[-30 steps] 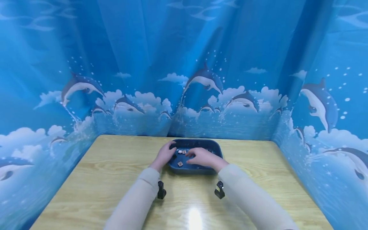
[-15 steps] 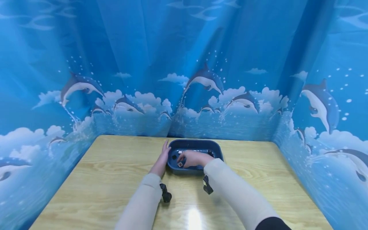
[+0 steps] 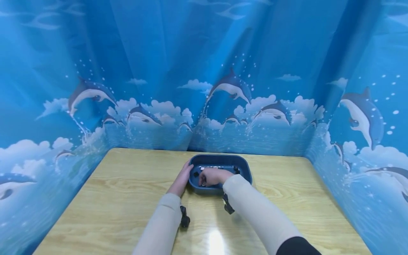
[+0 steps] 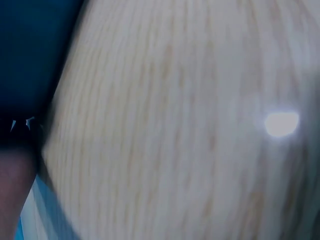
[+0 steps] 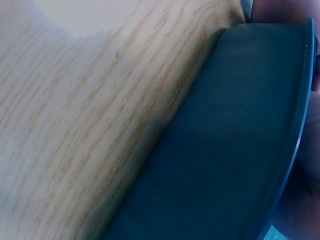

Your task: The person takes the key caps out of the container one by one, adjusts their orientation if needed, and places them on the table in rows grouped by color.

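Observation:
A dark blue plastic tub (image 3: 220,191) stands on the table, holding several small white and black square pieces. My left hand (image 3: 182,177) rests along the tub's left outer side with fingers straight and the thumb near the rim. My right hand (image 3: 213,176) reaches down into the tub, its fingers bent at a small square piece (image 3: 204,183) that they mostly cover; they appear to pinch it. A black piece (image 3: 196,174) lies to the left of these fingers. In the right wrist view the tub's outer wall (image 5: 225,125) hides most of the right hand.
The light wood table (image 3: 134,198) extends around the tub. A blue curtain (image 3: 159,71) printed with dolphins hangs behind and at both sides. More black pieces (image 3: 236,170) lie at the tub's right end. Small black cameras (image 3: 185,217) sit at both wrists.
My right hand has moved left and down within the tub, its fingers closing around the small square piece. My left hand has shifted from over the rim to the tub's outer left side.

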`<state>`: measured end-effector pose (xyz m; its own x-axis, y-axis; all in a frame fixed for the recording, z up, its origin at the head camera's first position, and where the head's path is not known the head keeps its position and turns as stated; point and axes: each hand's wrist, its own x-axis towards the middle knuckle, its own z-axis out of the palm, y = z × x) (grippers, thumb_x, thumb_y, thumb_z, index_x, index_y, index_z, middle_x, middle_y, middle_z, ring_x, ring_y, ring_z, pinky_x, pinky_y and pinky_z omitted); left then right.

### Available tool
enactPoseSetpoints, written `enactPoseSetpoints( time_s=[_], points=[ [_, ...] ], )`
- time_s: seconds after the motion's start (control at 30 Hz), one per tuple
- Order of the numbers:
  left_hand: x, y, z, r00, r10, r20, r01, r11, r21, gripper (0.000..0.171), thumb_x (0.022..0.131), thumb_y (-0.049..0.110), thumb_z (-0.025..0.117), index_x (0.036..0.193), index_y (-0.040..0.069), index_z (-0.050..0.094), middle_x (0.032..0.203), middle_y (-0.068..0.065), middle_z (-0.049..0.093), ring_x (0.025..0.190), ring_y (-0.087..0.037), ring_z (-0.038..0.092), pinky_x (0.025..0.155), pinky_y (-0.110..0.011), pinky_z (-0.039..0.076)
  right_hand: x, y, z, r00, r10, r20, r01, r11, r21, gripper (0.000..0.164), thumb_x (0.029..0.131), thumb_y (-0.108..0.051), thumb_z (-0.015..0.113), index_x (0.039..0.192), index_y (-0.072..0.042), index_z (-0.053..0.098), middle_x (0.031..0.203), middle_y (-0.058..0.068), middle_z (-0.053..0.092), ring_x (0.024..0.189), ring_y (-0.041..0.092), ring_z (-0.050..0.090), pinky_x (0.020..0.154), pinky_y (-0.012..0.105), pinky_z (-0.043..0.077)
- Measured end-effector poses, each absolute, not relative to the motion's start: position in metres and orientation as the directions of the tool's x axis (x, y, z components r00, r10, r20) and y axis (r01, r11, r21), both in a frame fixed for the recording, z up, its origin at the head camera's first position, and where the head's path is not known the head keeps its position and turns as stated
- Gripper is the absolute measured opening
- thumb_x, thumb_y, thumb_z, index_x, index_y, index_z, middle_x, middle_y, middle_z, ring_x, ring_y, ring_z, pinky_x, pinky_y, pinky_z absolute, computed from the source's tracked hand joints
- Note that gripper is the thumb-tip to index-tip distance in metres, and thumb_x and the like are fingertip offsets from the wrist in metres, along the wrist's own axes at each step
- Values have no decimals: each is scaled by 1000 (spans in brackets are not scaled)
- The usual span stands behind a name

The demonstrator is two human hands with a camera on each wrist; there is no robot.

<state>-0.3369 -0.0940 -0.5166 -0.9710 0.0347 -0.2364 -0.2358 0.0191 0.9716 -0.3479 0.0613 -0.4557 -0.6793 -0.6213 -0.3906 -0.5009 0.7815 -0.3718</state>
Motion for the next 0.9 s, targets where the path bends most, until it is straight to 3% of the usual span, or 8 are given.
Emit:
enactPoseSetpoints(
  time_s=[0.13, 0.33, 0.6, 0.9],
  points=[
    [-337, -94, -517, -975, 41, -218, -217, 37, 976, 58, 103, 36, 37, 155, 14, 26, 160, -11, 21, 147, -32, 12, 117, -52, 8, -349, 65, -454, -691, -613, -384, -495, 788, -366, 19, 90, -2, 64, 89, -18, 74, 84, -8, 65, 78, 7, 59, 74, 24, 51],
    [-334, -96, -514, -975, 35, -221, -218, 78, 973, 60, 103, 40, 36, 156, 15, 24, 160, -10, 20, 147, -31, 11, 117, -54, 8, -350, 75, -443, -707, -607, -362, -445, 780, -439, 24, 83, 8, 67, 87, -16, 70, 84, -6, 63, 74, 11, 56, 64, 26, 50],
    [-332, -97, -512, -975, 48, -219, -215, 65, 974, 63, 101, 46, 37, 156, 18, 23, 161, -6, 20, 147, -29, 11, 117, -53, 8, -344, 92, -428, -707, -655, -266, -466, 715, -522, 22, 78, 9, 73, 90, -9, 68, 85, -5, 62, 77, 12, 56, 66, 27, 51],
    [-329, -95, -513, -972, 55, -227, -224, 54, 973, 63, 101, 45, 37, 156, 18, 23, 161, -7, 19, 147, -30, 10, 116, -55, 7, -328, 115, -418, -725, -651, -226, -378, 649, -660, 19, 81, 8, 71, 98, 0, 68, 91, 1, 65, 79, 17, 57, 67, 32, 53]
  ],
)
